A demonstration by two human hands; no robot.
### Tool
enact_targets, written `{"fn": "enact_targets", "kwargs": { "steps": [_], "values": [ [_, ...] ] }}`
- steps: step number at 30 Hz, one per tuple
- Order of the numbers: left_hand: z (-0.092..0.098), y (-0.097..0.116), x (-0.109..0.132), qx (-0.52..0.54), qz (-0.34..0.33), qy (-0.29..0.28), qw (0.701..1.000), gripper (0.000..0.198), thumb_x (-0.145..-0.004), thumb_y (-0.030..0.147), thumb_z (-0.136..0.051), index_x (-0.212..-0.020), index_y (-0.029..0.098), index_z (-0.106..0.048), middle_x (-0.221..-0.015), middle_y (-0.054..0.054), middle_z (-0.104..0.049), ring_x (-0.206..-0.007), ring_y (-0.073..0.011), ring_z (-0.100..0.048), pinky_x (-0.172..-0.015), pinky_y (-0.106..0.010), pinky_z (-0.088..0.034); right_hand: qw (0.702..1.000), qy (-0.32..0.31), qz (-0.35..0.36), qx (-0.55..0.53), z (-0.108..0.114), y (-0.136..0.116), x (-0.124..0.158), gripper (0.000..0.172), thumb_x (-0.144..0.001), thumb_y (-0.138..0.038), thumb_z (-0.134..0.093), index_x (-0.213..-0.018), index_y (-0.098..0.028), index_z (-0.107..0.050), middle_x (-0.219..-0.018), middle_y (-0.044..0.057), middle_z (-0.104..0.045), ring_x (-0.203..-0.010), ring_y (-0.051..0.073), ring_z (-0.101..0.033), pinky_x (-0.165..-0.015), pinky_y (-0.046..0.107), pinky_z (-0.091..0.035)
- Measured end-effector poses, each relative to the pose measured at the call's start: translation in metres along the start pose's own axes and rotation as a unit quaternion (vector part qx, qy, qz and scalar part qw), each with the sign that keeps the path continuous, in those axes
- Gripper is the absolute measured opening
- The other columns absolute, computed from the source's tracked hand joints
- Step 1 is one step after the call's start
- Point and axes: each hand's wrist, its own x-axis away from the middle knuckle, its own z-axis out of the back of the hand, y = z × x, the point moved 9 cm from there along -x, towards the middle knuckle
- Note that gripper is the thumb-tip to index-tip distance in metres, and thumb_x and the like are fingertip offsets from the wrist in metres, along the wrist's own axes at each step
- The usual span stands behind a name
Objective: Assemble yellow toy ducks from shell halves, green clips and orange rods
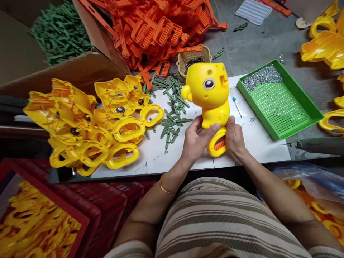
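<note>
A yellow plastic toy (208, 95) shaped like a cartoon animal, with one eye showing and a handle holding an orange trigger, stands upright on the white work surface (258, 139). My left hand (195, 140) is wrapped round its lower body and handle from the left. On the toy's right side my right hand (234, 135) grips the handle. Both hands hold it just above the table's near edge.
Yellow half shells (88, 125) with wiring pile up at left. Green clips (172, 111) lie loose beside them, orange parts (158, 32) behind. A green tray (279, 98) with screws, a small screwdriver (237, 106) and a power driver (317, 145) sit to the right. Red crates (88, 204) stand below.
</note>
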Motion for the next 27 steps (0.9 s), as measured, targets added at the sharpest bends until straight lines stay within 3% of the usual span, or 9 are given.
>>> {"fn": "enact_targets", "kwargs": {
  "steps": [4, 7, 11, 14, 17, 21, 23, 25, 27],
  "values": [
    [-0.017, -0.018, 0.027, -0.137, 0.013, -0.062, 0.989, 0.047, -0.090, 0.055, -0.054, -0.111, 0.014, -0.064, -0.096, -0.009, -0.075, -0.081, -0.0202, -0.074, -0.065, -0.026, -0.058, 0.999, 0.039, 0.011, -0.032, 0.005, -0.001, -0.013, 0.077, -0.088, -0.081, -0.010, -0.058, -0.021, -0.050, -0.050, 0.003, -0.053, -0.052, 0.017, -0.054, -0.050, 0.028, -0.036],
    [-0.019, -0.030, 0.035, -0.201, 0.004, -0.045, 0.979, 0.043, -0.095, 0.054, -0.046, -0.099, 0.014, -0.062, -0.072, -0.004, -0.071, -0.058, -0.0166, -0.071, -0.049, -0.022, -0.051, 0.999, 0.035, 0.019, 0.024, 0.002, -0.005, -0.020, 0.076, -0.090, -0.077, -0.007, -0.054, -0.022, -0.045, -0.049, 0.004, -0.052, -0.051, 0.017, -0.053, -0.050, 0.028, -0.035],
    [-0.016, -0.033, 0.031, -0.235, -0.019, -0.011, 0.972, 0.038, -0.094, 0.052, -0.046, -0.100, 0.016, -0.058, -0.072, -0.005, -0.072, -0.062, -0.0187, -0.072, -0.056, -0.025, -0.054, 0.994, 0.056, 0.023, 0.092, -0.001, -0.005, -0.027, 0.069, -0.094, -0.066, 0.002, -0.054, -0.024, -0.035, -0.051, 0.005, -0.051, -0.049, 0.016, -0.047, -0.050, 0.030, -0.031],
    [-0.005, -0.031, 0.021, -0.152, 0.007, -0.029, 0.988, 0.049, -0.091, 0.057, -0.052, -0.120, 0.018, -0.054, -0.095, -0.009, -0.075, -0.078, -0.0213, -0.074, -0.071, -0.031, -0.057, 0.990, 0.064, 0.033, 0.119, 0.002, -0.008, -0.024, 0.061, -0.096, -0.060, -0.002, -0.057, -0.025, -0.033, -0.051, 0.005, -0.051, -0.048, 0.016, -0.044, -0.050, 0.030, -0.028],
    [0.029, -0.010, 0.004, 0.068, 0.006, 0.025, 0.997, 0.071, -0.084, 0.071, -0.051, -0.135, 0.023, -0.046, -0.123, -0.013, -0.068, -0.101, -0.0254, -0.070, -0.082, -0.037, -0.058, 0.988, 0.050, 0.048, 0.139, 0.001, -0.012, -0.006, 0.057, -0.096, -0.059, -0.013, -0.054, -0.025, -0.033, -0.045, 0.004, -0.046, -0.045, 0.016, -0.039, -0.051, 0.032, -0.022],
    [0.063, 0.018, -0.010, 0.138, -0.021, 0.066, 0.988, 0.069, -0.076, 0.066, -0.066, -0.128, 0.022, -0.057, -0.123, -0.011, -0.068, -0.105, -0.0271, -0.068, -0.081, -0.035, -0.058, 0.985, -0.005, 0.068, 0.157, -0.004, -0.012, 0.025, 0.057, -0.093, -0.059, -0.025, -0.051, -0.023, -0.041, -0.048, 0.006, -0.051, -0.046, 0.017, -0.041, -0.052, 0.032, -0.020],
    [0.064, 0.022, -0.007, 0.109, -0.009, 0.054, 0.993, 0.061, -0.076, 0.060, -0.070, -0.119, 0.018, -0.063, -0.112, -0.010, -0.071, -0.099, -0.0265, -0.070, -0.078, -0.033, -0.058, 0.987, -0.059, 0.073, 0.129, -0.005, -0.014, 0.033, 0.055, -0.093, -0.059, -0.031, -0.064, -0.021, -0.057, -0.062, 0.007, -0.063, -0.056, 0.019, -0.054, -0.055, 0.031, -0.031],
    [0.056, 0.026, 0.002, 0.073, -0.011, 0.036, 0.997, 0.058, -0.076, 0.056, -0.072, -0.118, 0.017, -0.064, -0.109, -0.010, -0.073, -0.098, -0.0261, -0.070, -0.080, -0.032, -0.058, 0.993, -0.104, 0.051, 0.008, -0.002, -0.019, 0.033, 0.051, -0.094, -0.061, -0.035, -0.098, -0.021, -0.067, -0.094, 0.008, -0.072, -0.082, 0.023, -0.066, -0.069, 0.033, -0.047],
    [0.040, 0.034, 0.017, 0.018, -0.033, 0.010, 0.999, 0.063, -0.076, 0.050, -0.075, -0.128, 0.018, -0.060, -0.117, -0.009, -0.071, -0.107, -0.0266, -0.068, -0.087, -0.031, -0.056, 0.978, -0.108, 0.003, -0.176, 0.007, -0.029, 0.027, 0.060, -0.093, -0.066, -0.033, -0.130, -0.023, -0.055, -0.121, 0.009, -0.067, -0.107, 0.024, -0.065, -0.087, 0.038, -0.051]
  ]
}}
